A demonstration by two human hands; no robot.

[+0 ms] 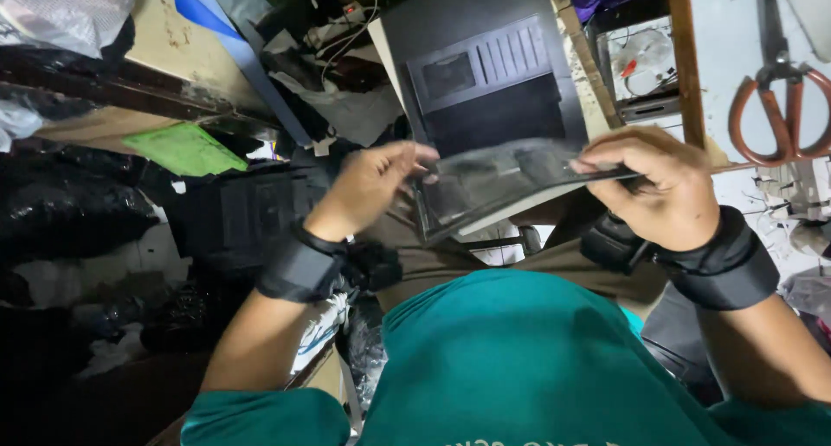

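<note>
Head view: at frame centre both hands pinch a flat dark panel [502, 186], the left hand [368, 186] closed on its left edge, the right hand [658, 186] on its right, tilting it level for inspection. Orange-handled scissors [783, 109] lie on the desk [727, 57], upper right.

The scissors [783, 109] run past the right edge, and the clear sleeve [498, 182] blurs what it holds.
</note>
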